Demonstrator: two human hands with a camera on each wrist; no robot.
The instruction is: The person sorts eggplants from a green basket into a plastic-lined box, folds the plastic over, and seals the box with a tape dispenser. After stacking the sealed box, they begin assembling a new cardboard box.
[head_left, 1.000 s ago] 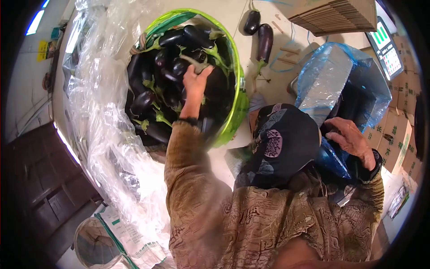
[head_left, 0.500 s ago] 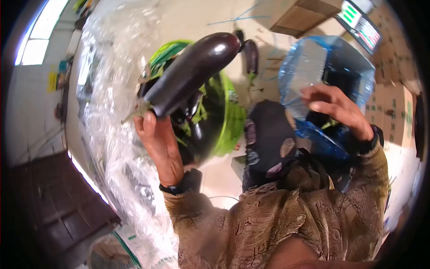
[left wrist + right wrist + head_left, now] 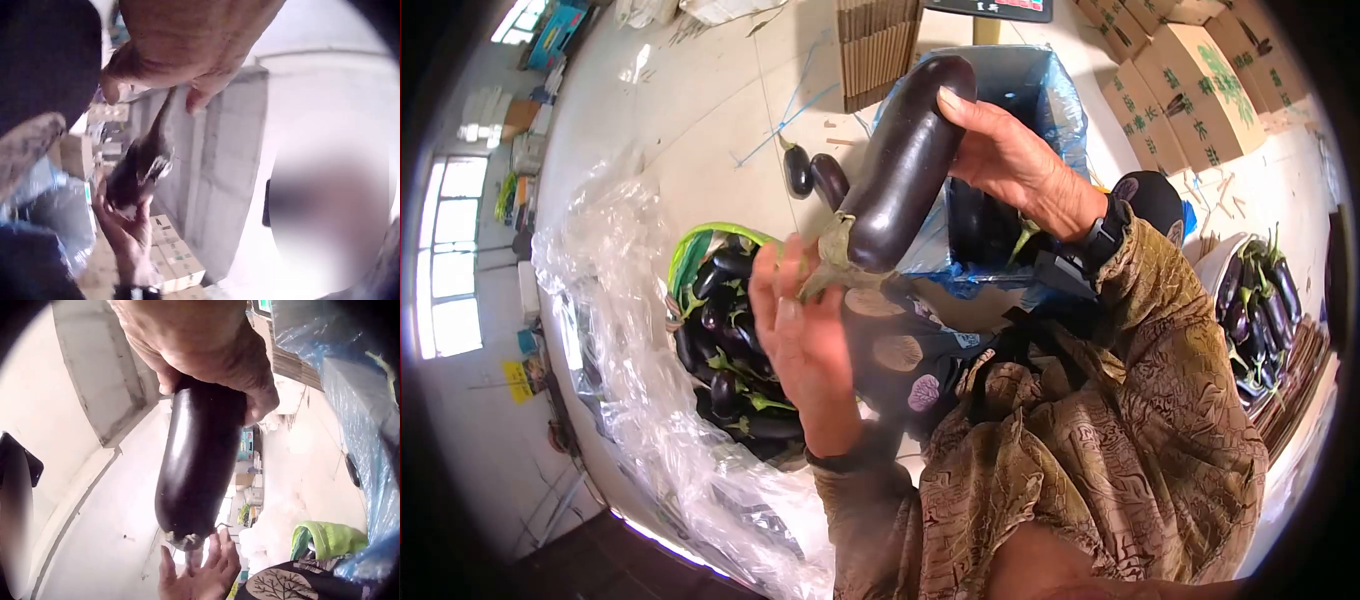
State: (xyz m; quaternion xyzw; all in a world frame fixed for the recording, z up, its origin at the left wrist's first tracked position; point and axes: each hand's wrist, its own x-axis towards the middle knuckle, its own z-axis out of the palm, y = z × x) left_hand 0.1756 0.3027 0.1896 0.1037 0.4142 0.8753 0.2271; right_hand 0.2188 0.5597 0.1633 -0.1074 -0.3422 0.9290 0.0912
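Observation:
A large dark eggplant (image 3: pixel 910 165) is held up slantwise, its stem end low and to the left. My right hand (image 3: pixel 1030 165) grips its blunt end, thumb on top; the right wrist view shows that hand (image 3: pixel 200 344) round the eggplant (image 3: pixel 200 456). Close by the stem is my left hand (image 3: pixel 810 340), fingers extended and slightly bent. In the left wrist view, the left thumb and fingers stand apart around the stem tip of the eggplant (image 3: pixel 134 172); whether they touch it I cannot tell. Behind the eggplant stands a box lined with blue plastic (image 3: pixel 1055 100), eggplants inside.
A green-rimmed basket (image 3: pixel 700 235) of eggplants stands left, beside clear plastic sheeting (image 3: pixel 615 370). Two eggplants (image 3: pixel 797 170) lie on the floor near folded cardboard (image 3: pixel 875 50). Printed cartons (image 3: pixel 1185 100) stand back right; a white container (image 3: pixel 1215 265) of eggplants is at right.
The eggplant has come out of the basket in my left hand and passed into my right hand, which moved up from the blue-lined box. My left hand has let go. The head view has turned right.

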